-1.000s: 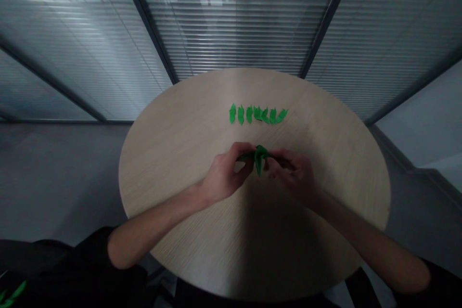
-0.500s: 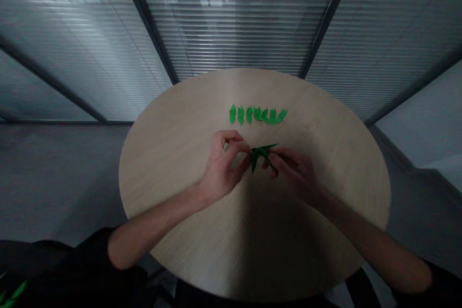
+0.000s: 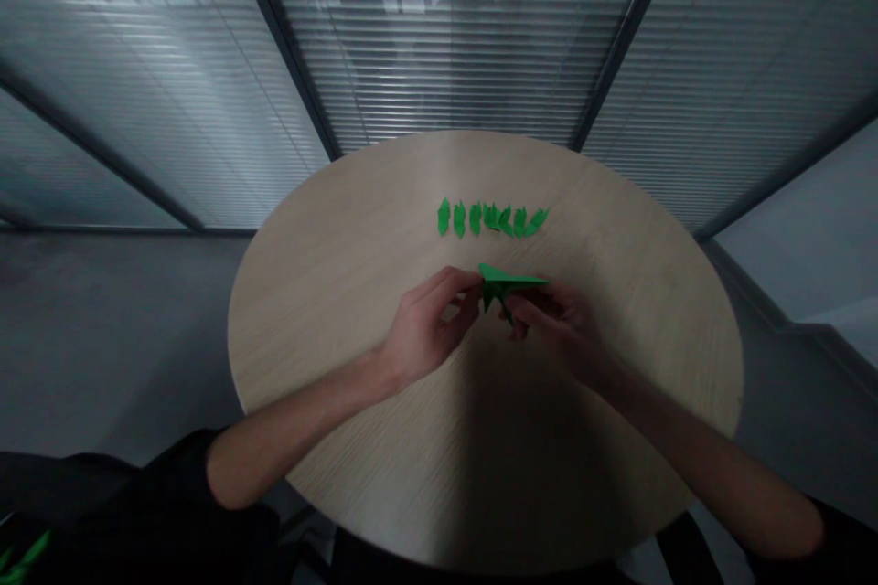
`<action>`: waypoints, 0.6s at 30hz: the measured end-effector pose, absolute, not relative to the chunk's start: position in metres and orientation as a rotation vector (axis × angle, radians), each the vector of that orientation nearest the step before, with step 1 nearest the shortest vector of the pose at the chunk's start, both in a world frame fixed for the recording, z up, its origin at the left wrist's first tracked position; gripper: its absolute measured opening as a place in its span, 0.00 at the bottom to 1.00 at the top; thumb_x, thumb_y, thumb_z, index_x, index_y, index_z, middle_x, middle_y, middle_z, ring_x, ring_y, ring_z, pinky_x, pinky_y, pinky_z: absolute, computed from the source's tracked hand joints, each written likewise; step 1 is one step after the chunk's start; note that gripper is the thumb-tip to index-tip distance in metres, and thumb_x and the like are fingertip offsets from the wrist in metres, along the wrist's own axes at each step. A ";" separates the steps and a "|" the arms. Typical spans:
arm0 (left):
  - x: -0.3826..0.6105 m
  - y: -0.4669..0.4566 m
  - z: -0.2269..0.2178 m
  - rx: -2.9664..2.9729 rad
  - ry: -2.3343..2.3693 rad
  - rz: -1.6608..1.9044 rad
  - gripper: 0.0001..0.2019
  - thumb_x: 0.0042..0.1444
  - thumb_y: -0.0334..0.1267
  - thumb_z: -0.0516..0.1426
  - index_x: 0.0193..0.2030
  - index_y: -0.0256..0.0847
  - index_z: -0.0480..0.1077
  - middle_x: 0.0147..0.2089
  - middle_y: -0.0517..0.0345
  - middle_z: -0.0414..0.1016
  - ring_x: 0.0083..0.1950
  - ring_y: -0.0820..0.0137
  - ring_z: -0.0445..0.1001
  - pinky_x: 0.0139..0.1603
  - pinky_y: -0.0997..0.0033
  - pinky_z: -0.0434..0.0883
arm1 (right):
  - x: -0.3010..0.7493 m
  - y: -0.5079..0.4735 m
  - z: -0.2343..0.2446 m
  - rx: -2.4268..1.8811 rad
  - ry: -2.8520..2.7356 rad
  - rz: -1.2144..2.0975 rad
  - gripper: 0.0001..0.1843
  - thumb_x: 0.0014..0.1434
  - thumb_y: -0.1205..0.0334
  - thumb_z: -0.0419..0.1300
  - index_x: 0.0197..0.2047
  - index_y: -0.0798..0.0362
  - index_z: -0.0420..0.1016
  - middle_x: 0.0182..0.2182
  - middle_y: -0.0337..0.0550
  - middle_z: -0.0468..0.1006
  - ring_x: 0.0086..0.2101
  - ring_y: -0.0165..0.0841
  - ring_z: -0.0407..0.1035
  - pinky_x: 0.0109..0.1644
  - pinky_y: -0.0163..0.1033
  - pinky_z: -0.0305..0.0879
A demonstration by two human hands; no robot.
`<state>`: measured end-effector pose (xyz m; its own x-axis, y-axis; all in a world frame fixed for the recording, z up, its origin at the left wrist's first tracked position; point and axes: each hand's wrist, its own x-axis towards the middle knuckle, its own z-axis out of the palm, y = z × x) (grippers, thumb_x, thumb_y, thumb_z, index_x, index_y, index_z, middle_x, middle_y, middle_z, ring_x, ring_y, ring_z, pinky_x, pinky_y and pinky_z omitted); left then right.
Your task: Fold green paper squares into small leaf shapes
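Pinch from two sides on one green folded piece (image 3: 511, 279), held over the round table (image 3: 329, 292) between left hand (image 3: 422, 329) and right hand (image 3: 566, 329). Left hand partly curled, with a gap inside the bent fingers and with fingertips drawn together at the left end of the piece. Right hand bent more tightly, with fingers gathered at the right side and underside of the piece, much in shadow; impossible to tell the exact contact of each fingertip. On the piece, one broad, lighter flap on top, tapering toward the right hand, and narrower dark points hanging down between the hands.

By count: two bare hands, one piece in their grip, one pale table beneath. Beyond the hands and clear of the fingers, a short row of small green pieces (image 3: 476, 218), seven as far as can be made out, crowded near the middle. Behind the elbows, two black sleeves (image 3: 165, 480). Far past the row, pale blinds (image 3: 412, 101) and two dark slanting posts (image 3: 278, 37). Low and outward from the left arm, green slivers (image 3: 34, 548), cut off and too dim to count surely.
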<state>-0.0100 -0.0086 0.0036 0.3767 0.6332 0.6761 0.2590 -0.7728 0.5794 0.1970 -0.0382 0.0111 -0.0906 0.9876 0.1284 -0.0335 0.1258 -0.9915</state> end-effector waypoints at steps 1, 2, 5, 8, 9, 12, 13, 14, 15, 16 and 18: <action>-0.009 -0.009 0.004 2.268 0.759 1.358 0.09 0.68 0.27 0.55 0.51 0.39 0.74 0.42 0.53 0.81 0.39 0.71 0.81 0.39 0.71 0.82 | 0.197 -0.038 0.011 -1.051 -1.310 1.204 0.15 0.58 0.49 0.72 0.34 0.52 0.78 0.22 0.35 0.76 0.21 0.28 0.70 0.26 0.34 0.71; -0.009 -0.010 0.005 2.271 0.736 1.353 0.10 0.68 0.27 0.55 0.52 0.39 0.74 0.43 0.53 0.81 0.40 0.70 0.82 0.40 0.71 0.83 | 0.197 -0.038 0.011 -1.055 -1.307 1.217 0.15 0.58 0.49 0.73 0.35 0.52 0.78 0.22 0.34 0.76 0.22 0.28 0.71 0.26 0.34 0.71; -0.008 -0.012 0.006 2.244 0.682 1.324 0.10 0.68 0.30 0.58 0.54 0.38 0.73 0.45 0.50 0.82 0.42 0.68 0.83 0.43 0.68 0.84 | 0.196 -0.038 0.011 -1.059 -1.300 1.240 0.16 0.56 0.50 0.74 0.39 0.52 0.78 0.26 0.35 0.78 0.22 0.28 0.72 0.26 0.33 0.71; -0.007 -0.014 0.007 2.160 0.714 1.246 0.13 0.64 0.36 0.65 0.53 0.38 0.73 0.45 0.49 0.83 0.43 0.65 0.84 0.46 0.64 0.84 | 0.196 -0.037 0.008 -1.038 -1.313 1.252 0.19 0.55 0.48 0.75 0.39 0.51 0.77 0.27 0.36 0.79 0.24 0.28 0.72 0.27 0.34 0.72; -0.007 -0.015 0.006 2.126 0.734 1.223 0.14 0.63 0.38 0.67 0.53 0.38 0.74 0.45 0.49 0.83 0.44 0.64 0.84 0.46 0.64 0.84 | 0.196 -0.037 0.007 -1.032 -1.313 1.263 0.20 0.54 0.47 0.76 0.39 0.51 0.76 0.28 0.36 0.79 0.24 0.28 0.72 0.27 0.34 0.73; -0.006 -0.015 0.004 2.032 0.733 1.190 0.13 0.64 0.38 0.67 0.52 0.38 0.74 0.46 0.49 0.83 0.45 0.64 0.84 0.47 0.65 0.82 | 0.198 -0.035 0.003 -1.022 -1.304 1.328 0.21 0.54 0.46 0.77 0.38 0.51 0.76 0.28 0.35 0.79 0.23 0.28 0.73 0.28 0.35 0.74; -0.006 -0.015 0.003 2.003 0.711 1.192 0.11 0.66 0.37 0.66 0.52 0.38 0.74 0.46 0.49 0.83 0.45 0.65 0.84 0.48 0.65 0.82 | 0.198 -0.035 0.002 -1.019 -1.298 1.354 0.20 0.54 0.47 0.77 0.38 0.50 0.76 0.27 0.35 0.78 0.23 0.28 0.73 0.28 0.36 0.75; -0.005 -0.014 0.003 1.978 0.687 1.196 0.10 0.67 0.37 0.65 0.52 0.38 0.74 0.46 0.49 0.82 0.45 0.65 0.84 0.48 0.65 0.82 | 0.199 -0.034 0.001 -1.013 -1.293 1.375 0.19 0.54 0.48 0.77 0.38 0.50 0.76 0.27 0.34 0.77 0.23 0.28 0.73 0.28 0.36 0.75; -0.005 -0.014 0.002 1.958 0.668 1.203 0.09 0.68 0.36 0.64 0.52 0.38 0.75 0.46 0.50 0.82 0.45 0.66 0.84 0.48 0.66 0.82 | 0.199 -0.034 -0.001 -1.008 -1.288 1.388 0.18 0.55 0.50 0.76 0.38 0.50 0.76 0.26 0.33 0.77 0.24 0.29 0.73 0.29 0.36 0.76; -0.005 -0.013 0.001 1.948 0.656 1.214 0.09 0.68 0.35 0.64 0.53 0.39 0.75 0.46 0.50 0.81 0.45 0.66 0.84 0.48 0.66 0.82 | 0.200 -0.033 -0.002 -1.003 -1.285 1.391 0.17 0.55 0.51 0.76 0.38 0.50 0.76 0.26 0.33 0.76 0.24 0.29 0.73 0.29 0.36 0.76; -0.004 -0.011 0.002 1.960 0.668 1.250 0.08 0.68 0.34 0.63 0.52 0.39 0.76 0.45 0.51 0.80 0.43 0.68 0.83 0.46 0.68 0.81 | 0.200 -0.032 -0.004 -0.990 -1.299 1.370 0.16 0.56 0.53 0.75 0.40 0.50 0.76 0.28 0.34 0.76 0.26 0.30 0.73 0.29 0.36 0.77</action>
<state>-0.0044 -0.0107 0.0019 0.3994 0.7333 0.5502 0.0495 -0.6165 0.7858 0.2005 -0.0316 -0.0037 -0.2015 0.9777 0.0586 -0.1103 0.0368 -0.9932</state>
